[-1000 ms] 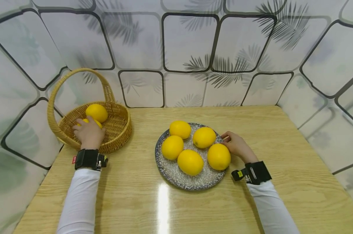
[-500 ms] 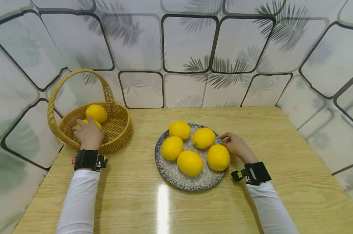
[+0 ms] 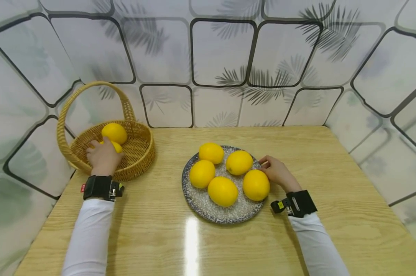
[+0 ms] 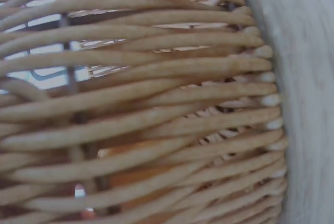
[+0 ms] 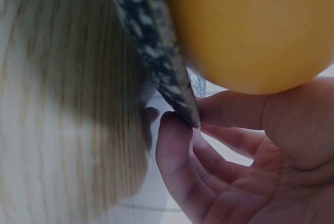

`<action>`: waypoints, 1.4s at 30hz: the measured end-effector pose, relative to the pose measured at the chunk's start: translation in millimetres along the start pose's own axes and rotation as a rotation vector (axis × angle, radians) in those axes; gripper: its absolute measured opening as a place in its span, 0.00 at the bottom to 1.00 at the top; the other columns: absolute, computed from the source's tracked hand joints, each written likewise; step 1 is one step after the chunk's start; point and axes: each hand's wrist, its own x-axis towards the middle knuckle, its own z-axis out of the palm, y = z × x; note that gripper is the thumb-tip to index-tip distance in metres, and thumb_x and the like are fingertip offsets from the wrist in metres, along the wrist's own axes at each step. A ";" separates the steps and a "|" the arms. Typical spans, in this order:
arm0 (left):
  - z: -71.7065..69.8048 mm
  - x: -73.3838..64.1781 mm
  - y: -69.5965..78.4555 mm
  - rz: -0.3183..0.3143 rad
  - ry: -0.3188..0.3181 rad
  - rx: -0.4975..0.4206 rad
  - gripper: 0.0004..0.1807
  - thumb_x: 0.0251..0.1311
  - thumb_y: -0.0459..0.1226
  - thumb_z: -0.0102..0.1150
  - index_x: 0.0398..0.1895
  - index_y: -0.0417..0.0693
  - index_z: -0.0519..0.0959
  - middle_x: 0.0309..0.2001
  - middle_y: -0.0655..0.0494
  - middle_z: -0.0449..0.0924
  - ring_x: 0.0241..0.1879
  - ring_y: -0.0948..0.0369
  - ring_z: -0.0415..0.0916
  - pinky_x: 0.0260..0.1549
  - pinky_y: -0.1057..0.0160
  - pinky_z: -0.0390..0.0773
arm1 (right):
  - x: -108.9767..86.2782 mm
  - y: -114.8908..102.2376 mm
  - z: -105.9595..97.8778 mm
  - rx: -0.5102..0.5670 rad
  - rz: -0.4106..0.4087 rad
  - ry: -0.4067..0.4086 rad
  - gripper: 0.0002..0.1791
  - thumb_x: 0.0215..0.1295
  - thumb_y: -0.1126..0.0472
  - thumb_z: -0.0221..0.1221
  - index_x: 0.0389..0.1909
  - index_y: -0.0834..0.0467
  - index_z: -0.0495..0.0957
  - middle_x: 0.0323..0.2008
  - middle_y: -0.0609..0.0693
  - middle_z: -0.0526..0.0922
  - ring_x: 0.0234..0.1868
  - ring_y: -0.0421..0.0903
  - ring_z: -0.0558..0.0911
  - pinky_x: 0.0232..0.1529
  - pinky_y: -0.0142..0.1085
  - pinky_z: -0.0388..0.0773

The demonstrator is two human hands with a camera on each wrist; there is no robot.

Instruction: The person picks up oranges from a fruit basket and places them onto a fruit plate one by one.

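Observation:
At the left of the head view my left hand [image 3: 104,158] reaches into a wicker basket [image 3: 147,153] and grips a yellow lemon [image 3: 117,147], partly hidden beneath it. Another lemon [image 3: 114,133] lies just behind that one. The left wrist view is filled by the basket's woven side [image 4: 156,93]; the hand does not show there. My right hand [image 3: 280,174] pinches the right rim of a round speckled plate [image 3: 208,209]. In the right wrist view, its thumb and fingers [image 5: 180,156] hold the plate's dark edge [image 5: 156,51], close under a lemon [image 5: 250,31].
Several lemons [image 3: 223,191] lie on the plate. The basket's tall arched handle [image 3: 63,119] rises above its left side. Plate and basket stand apart on a light wooden table [image 3: 152,237]. A patterned wall covering [image 3: 221,53] encloses the back and sides.
My left wrist has shifted slightly left, and a little more of the lemon under that hand shows. The right hand stays on the plate's rim, and the plate keeps its place.

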 end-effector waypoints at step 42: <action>-26.7 -73.1 109.6 0.443 0.261 -0.171 0.42 0.47 0.54 0.67 0.65 0.45 0.67 0.60 0.29 0.67 0.46 0.34 0.73 0.36 0.38 0.81 | 2.2 3.3 0.6 0.029 0.011 -0.001 0.20 0.71 0.64 0.49 0.59 0.69 0.70 0.51 0.73 0.78 0.48 0.62 0.78 0.47 0.51 0.78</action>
